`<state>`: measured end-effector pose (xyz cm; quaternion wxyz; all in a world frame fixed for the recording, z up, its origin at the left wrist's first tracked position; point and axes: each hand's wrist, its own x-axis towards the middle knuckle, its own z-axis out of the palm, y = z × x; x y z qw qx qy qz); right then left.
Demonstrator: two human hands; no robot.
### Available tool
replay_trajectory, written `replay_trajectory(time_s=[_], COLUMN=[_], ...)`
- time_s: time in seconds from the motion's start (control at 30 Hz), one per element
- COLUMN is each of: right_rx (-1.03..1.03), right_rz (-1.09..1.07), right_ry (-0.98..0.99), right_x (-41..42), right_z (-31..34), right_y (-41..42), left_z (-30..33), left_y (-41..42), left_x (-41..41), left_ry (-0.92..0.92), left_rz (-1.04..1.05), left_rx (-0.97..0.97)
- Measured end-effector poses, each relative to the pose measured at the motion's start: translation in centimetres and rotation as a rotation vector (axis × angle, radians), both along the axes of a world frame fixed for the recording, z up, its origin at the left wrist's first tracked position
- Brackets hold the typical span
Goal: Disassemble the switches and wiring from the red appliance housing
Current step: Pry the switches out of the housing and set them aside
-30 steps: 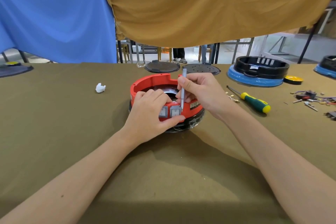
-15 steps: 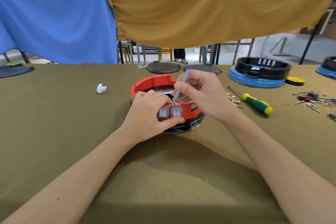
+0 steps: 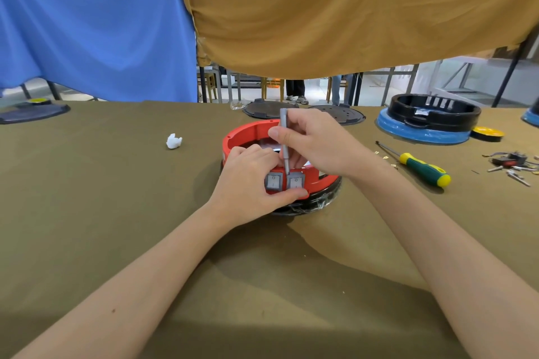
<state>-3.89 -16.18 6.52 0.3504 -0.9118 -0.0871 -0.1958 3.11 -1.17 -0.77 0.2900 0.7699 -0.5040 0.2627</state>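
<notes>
Two grey switches (image 3: 285, 182) marked O/I, left hand (image 3: 250, 181) clasping red housing (image 3: 248, 137); right hand (image 3: 313, 143) pinching tool (image 3: 285, 143)

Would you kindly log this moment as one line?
left hand: holds red housing | right hand: grips grey tool upright at right switch | switches seated
</notes>
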Motion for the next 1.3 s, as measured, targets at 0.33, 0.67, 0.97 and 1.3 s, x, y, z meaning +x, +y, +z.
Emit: replay_trajectory(time_s=[0.33, 0.67, 0.97, 1.3], right_rx=[0.013, -0.134, -0.052, -0.127], right_rz=[0.003, -0.018, -0.024, -0.041], right_ry=[-0.235, -0.04, -0.109, -0.142], right_x=[-2.1, -0.3, -0.6, -1.1], right_z=[-2.6, -0.1, -1.1, -1.3], right_y=[-0.2, 0.5, 0.1, 0.5], left_z=[0.2, 0.1, 0.0, 0.1], left_y=[0.4, 0.1, -0.1, 0.0], left_x=[0.2, 0.2, 0.3, 0.2], left_ry=[-0.039, 0.04, 0.021, 0.039], left_rz=[-0.023, 0.008, -0.003, -0.01], left_rx=[0.016, -0.003, -0.02, -0.036])
